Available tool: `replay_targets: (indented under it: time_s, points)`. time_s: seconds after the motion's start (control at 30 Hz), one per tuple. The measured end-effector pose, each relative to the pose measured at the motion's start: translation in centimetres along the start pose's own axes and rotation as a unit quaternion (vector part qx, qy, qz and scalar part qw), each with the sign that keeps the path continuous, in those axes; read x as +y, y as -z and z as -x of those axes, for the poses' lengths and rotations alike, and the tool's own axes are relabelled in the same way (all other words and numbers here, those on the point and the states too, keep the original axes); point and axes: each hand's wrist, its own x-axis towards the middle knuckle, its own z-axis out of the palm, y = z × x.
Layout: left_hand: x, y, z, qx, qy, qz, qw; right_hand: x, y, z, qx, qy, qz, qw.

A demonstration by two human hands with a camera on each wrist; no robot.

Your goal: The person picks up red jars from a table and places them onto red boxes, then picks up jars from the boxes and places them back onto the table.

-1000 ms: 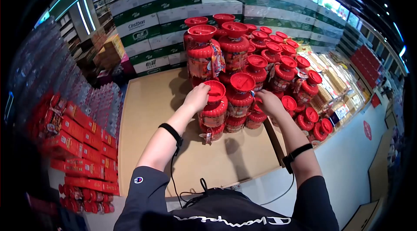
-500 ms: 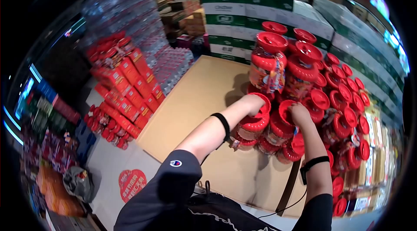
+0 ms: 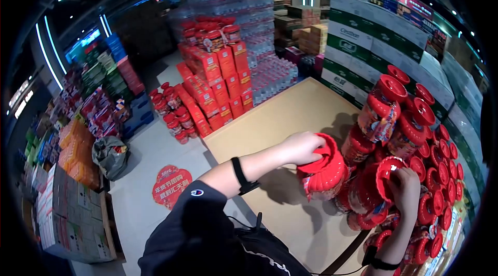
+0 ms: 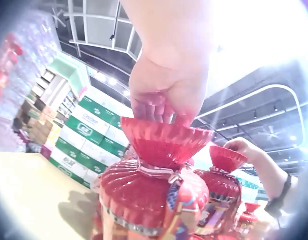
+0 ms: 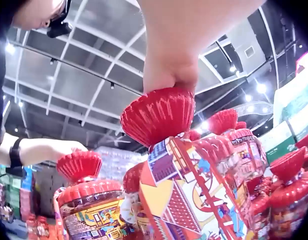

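My left hand (image 3: 305, 147) grips the flared red lid (image 3: 328, 152) of a clear jar with a ribbed red shoulder (image 3: 324, 178), its fingers reaching down inside the funnel-shaped rim. In the left wrist view, the fingers of that hand (image 4: 164, 95) show through the translucent red lid (image 4: 166, 142). My right hand (image 3: 407, 189) holds a second such jar by its lid (image 3: 386, 176), fingertips hidden inside. A colourful printed card (image 5: 194, 192) hangs at this jar's neck in the right wrist view. Both jars stand out at the near left of a group of similar jars.
Taller stacked jars (image 3: 381, 112) rise behind, with many more red lids to the right. The jars occupy a tan platform (image 3: 275, 120). Beyond it are green-and-white cartons (image 3: 350, 42), red boxes (image 3: 212, 86) and wrapped water bottles (image 3: 228, 1). A red floor sticker (image 3: 171, 185) lies left.
The head view has swung left, bringing more of the aisle into sight. Both hands have moved onto the lids, fingers inside them, and the left-hand jar has shifted left from the group.
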Motion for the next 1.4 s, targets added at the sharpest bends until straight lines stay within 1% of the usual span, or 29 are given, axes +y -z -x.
replay_targets:
  time_s: [0.1, 0.13, 0.2, 0.27, 0.33, 0.37, 0.4, 0.43, 0.47, 0.5, 0.53, 0.6, 0.67, 0.7, 0.8, 0.9, 1.03, 1.1, 1.2, 1.27, 1.33, 1.37, 1.4]
  points:
    - [-1.9, 2.9, 8.3, 0.02, 0.088, 0.017, 0.996, -4.3, -0.5, 0.3, -0.038, -0.012, -0.073, 0.997]
    - [-2.6, 3.7, 11.3, 0.021, 0.114, 0.015, 0.993, -6.1, -1.3, 0.1, -0.038, 0.025, -0.08, 0.996]
    - [-4.5, 4.9, 17.6, 0.033, 0.163, 0.009, 0.986, -10.8, -3.1, -1.2, -0.084, 0.074, -0.123, 0.986]
    - [-6.3, 5.8, 24.4, 0.049, 0.206, 0.0, 0.977, -16.0, -6.2, -2.6, -0.099, 0.124, -0.144, 0.977]
    - [-7.8, 6.6, 31.0, 0.052, 0.288, -0.038, 0.955, -21.7, -9.2, -4.4, -0.131, 0.173, -0.166, 0.962]
    - [-9.2, 6.6, 34.9, 0.084, 0.299, -0.04, 0.95, -24.5, -11.1, -5.1, -0.15, 0.198, -0.177, 0.952]
    - [-9.3, 7.2, 38.3, 0.134, 0.321, -0.047, 0.936, -27.2, -12.9, -5.9, -0.163, 0.22, -0.187, 0.944]
    - [-10.8, 7.5, 41.9, 0.131, 0.356, -0.076, 0.922, -30.2, -14.6, -6.6, -0.177, 0.229, -0.197, 0.937]
    - [-12.2, 8.4, 45.1, 0.082, 0.43, -0.064, 0.897, -33.1, -16.1, -7.1, -0.188, 0.237, -0.207, 0.93]
    - [-12.8, 9.4, 48.3, 0.134, 0.451, -0.021, 0.882, -35.9, -17.7, -7.5, -0.203, 0.242, -0.203, 0.927]
    - [-12.6, 10.8, 50.6, 0.189, 0.464, -0.025, 0.865, -38.7, -19.4, -8.1, -0.214, 0.251, -0.201, 0.922]
    - [-14.6, 12.2, 57.0, 0.221, 0.517, -0.057, 0.825, -44.4, -22.6, -8.8, -0.221, 0.238, -0.217, 0.921]
    - [-15.9, 14.1, 62.5, 0.231, 0.549, -0.073, 0.8, -50.2, -25.1, -9.6, -0.23, 0.224, -0.223, 0.92]
    - [-16.4, 15.0, 64.7, 0.237, 0.564, -0.081, 0.787, -52.9, -26.1, -10.2, -0.231, 0.23, -0.228, 0.917]
    - [-17.6, 17.5, 69.8, 0.256, 0.607, -0.092, 0.746, -60.2, -29.4, -12.1, -0.235, 0.236, -0.258, 0.907]
    - [-20.1, 18.8, 74.2, 0.265, 0.63, -0.12, 0.72, -66.2, -33.0, -14.2, -0.227, 0.248, -0.264, 0.904]
    - [-24.9, 20.3, 78.0, 0.313, 0.632, -0.106, 0.701, -72.8, -37.6, -17.6, -0.264, 0.256, -0.262, 0.892]
    - [-28.3, 21.4, 79.1, 0.33, 0.635, -0.09, 0.692, -76.0, -40.0, -19.4, -0.28, 0.252, -0.264, 0.888]
    - [-34.4, 22.9, 80.4, 0.361, 0.64, -0.027, 0.678, -79.9, -45.3, -22.1, -0.309, 0.251, -0.262, 0.879]
    - [-38.1, 24.9, 80.2, 0.354, 0.637, -0.024, 0.684, -82.9, -48.4, -24.2, -0.322, 0.244, -0.253, 0.879]
    - [-42.9, 25.9, 80.7, 0.336, 0.648, -0.006, 0.683, -85.3, -51.5, -26.6, -0.334, 0.249, -0.244, 0.876]
    - [-45.6, 26.3, 80.5, 0.331, 0.631, 0.015, 0.701, -86.3, -53.4, -27.7, -0.332, 0.247, -0.245, 0.877]
    - [-48.0, 27.2, 80.4, 0.333, 0.621, 0.024, 0.709, -87.3, -55.6, -28.9, -0.361, 0.233, -0.244, 0.869]
